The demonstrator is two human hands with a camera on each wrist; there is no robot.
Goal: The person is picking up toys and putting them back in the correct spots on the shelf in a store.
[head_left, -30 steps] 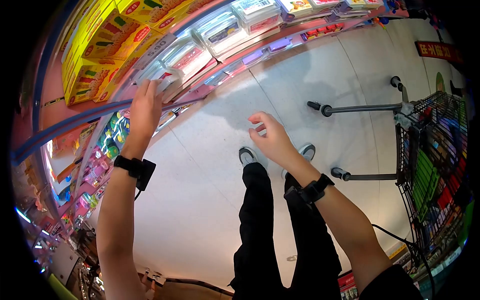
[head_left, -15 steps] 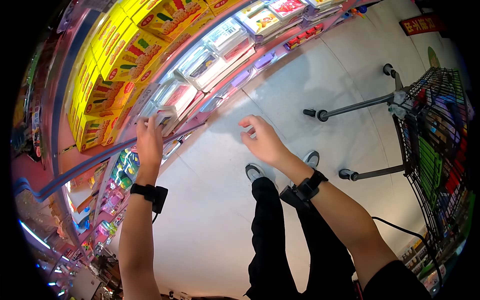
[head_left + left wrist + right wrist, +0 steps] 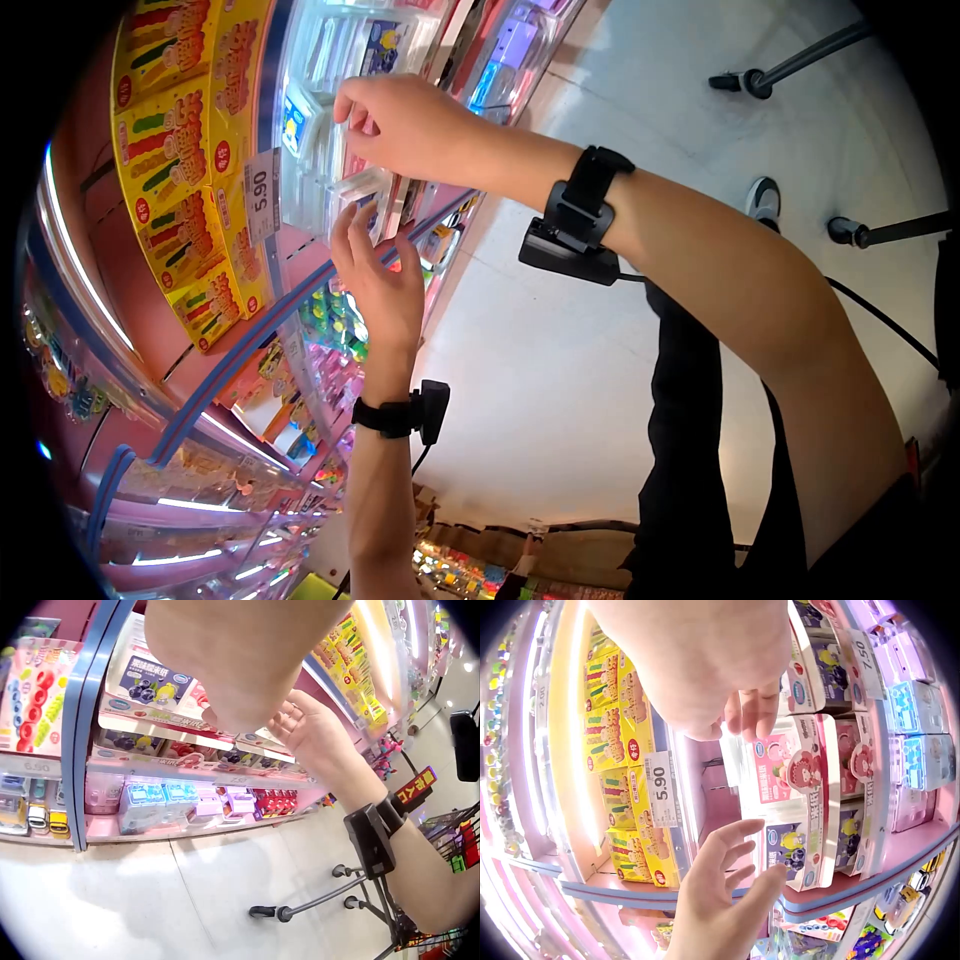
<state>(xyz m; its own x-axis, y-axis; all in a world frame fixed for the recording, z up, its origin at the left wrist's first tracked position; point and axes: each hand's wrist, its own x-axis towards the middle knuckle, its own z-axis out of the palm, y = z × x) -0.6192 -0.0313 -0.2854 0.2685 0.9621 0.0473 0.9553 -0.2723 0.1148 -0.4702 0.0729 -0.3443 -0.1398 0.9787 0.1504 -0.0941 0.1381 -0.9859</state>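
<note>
In the head view my left hand (image 3: 380,290) is at the near end of a shelf row of clear-lidded packs. The right wrist view shows its fingers apart and slightly bent, beside a purple blueberry-print pack (image 3: 785,847), thumb at the pack's front edge. My right hand (image 3: 415,130) is over the same row, its fingers (image 3: 757,712) loosely bent and nothing seen in them. Just below those fingertips lies a pink strawberry-print pack (image 3: 776,769). In the left wrist view my left hand covers part of the row, with the right hand (image 3: 319,735) beyond it.
Yellow candy boxes (image 3: 180,150) stand behind the row, by a 5.90 price tag (image 3: 262,195). A blue shelf edge (image 3: 240,350) runs below. Purple boxes (image 3: 236,802) fill a lower shelf. A wheeled cart leg (image 3: 322,896) stands on the floor.
My right hand has moved from above the floor to over the packs. My left hand stays at the row's end, its fingers now spread wider. The head view has turned toward the shelf.
</note>
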